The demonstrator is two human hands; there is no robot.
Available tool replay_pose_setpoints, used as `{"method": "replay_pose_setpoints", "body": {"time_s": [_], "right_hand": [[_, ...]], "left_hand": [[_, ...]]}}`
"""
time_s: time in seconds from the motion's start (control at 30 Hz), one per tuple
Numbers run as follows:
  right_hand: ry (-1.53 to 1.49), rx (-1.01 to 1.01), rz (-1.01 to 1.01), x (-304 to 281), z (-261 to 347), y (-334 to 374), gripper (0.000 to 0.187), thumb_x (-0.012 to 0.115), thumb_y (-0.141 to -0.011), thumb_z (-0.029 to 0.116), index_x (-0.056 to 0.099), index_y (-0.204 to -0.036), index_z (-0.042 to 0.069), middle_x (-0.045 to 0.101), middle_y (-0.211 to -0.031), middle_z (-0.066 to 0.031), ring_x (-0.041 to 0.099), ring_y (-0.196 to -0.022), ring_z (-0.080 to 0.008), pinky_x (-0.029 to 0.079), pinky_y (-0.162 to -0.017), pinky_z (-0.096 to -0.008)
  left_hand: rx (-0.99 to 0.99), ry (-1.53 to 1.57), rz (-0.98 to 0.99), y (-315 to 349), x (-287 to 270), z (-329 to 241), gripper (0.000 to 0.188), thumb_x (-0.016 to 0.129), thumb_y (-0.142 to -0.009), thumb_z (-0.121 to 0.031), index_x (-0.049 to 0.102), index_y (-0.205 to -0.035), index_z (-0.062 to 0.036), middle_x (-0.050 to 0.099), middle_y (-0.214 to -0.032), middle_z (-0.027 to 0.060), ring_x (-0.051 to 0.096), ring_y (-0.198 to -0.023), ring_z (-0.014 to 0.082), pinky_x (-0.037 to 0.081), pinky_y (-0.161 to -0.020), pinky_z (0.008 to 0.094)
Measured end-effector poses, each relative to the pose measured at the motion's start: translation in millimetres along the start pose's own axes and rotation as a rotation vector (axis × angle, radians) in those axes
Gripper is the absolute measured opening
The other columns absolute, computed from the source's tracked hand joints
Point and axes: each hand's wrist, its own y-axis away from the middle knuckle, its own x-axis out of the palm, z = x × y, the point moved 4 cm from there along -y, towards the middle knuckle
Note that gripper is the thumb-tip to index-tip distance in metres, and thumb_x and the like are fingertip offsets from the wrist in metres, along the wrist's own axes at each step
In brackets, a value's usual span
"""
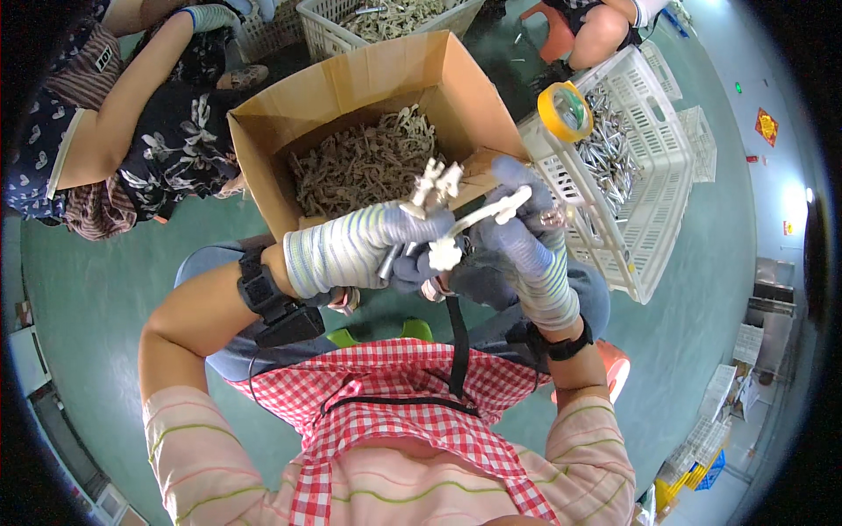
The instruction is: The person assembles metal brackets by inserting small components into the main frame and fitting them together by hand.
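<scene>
Both hands wear striped knit gloves with grey-blue fingers, and they meet above the near side of an open cardboard box [338, 92]. My left hand [377, 241] is closed around a small knobbly pale metal piece [430, 188] that sticks up past its fingers. Short silver cylinders [387, 263] also show at that hand's lower fingers. My right hand [519, 241] is closed on a thin whitish branched piece [482, 213], whose lumpy end reaches over to the left fingers. Many greyish branched pieces [368, 162] fill the bottom of the box.
A white plastic basket [653, 219] of silver metal parts [607, 149] stands tilted at the right, with a yellow tape roll [564, 112] on its edge. Another crate [329, 35] of pale pieces is behind the box. People sit at the far left [105, 131] and far right [601, 35].
</scene>
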Motion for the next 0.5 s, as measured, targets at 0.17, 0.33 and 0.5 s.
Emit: {"method": "replay_pose_setpoints", "body": {"time_s": [0.17,0.33,0.5], "right_hand": [[0.178,-0.157,0.200,-4.4,-0.6,0.3,0.024,0.068,-0.077,0.003,0.059,-0.100,0.004,0.061,-0.090,-0.0012,0.057,-0.080,-0.0091,0.047,-0.074,-0.0238],[0.040,-0.005,-0.070,-2.0,1.3,6.7,0.020,0.066,-0.081,0.008,0.058,-0.099,0.005,0.058,-0.083,-0.0003,0.055,-0.070,-0.0082,0.046,-0.064,-0.0238],[-0.200,0.110,-0.175,-10.6,-3.4,-3.0,0.012,0.063,-0.085,0.018,0.055,-0.088,0.009,0.047,-0.061,0.0032,0.044,-0.053,-0.0079,0.037,-0.051,-0.0238]], "left_hand": [[0.000,0.066,0.048,-5.1,1.7,7.0,0.038,0.062,-0.084,-0.043,0.055,-0.092,-0.0062,0.049,-0.066,-0.0012,0.042,-0.048,0.0052,0.032,-0.042,0.0188],[0.135,0.030,0.138,-1.3,4.7,-2.5,0.053,0.068,-0.078,-0.044,0.053,-0.110,-0.0041,0.058,-0.079,0.0015,0.047,-0.055,0.0038,0.037,-0.045,0.0169],[0.185,-0.170,-0.170,-2.8,-8.2,-9.7,0.051,0.053,-0.089,-0.048,0.053,-0.118,-0.0072,0.063,-0.082,0.0010,0.047,-0.055,0.0033,0.037,-0.048,0.0178]]}}
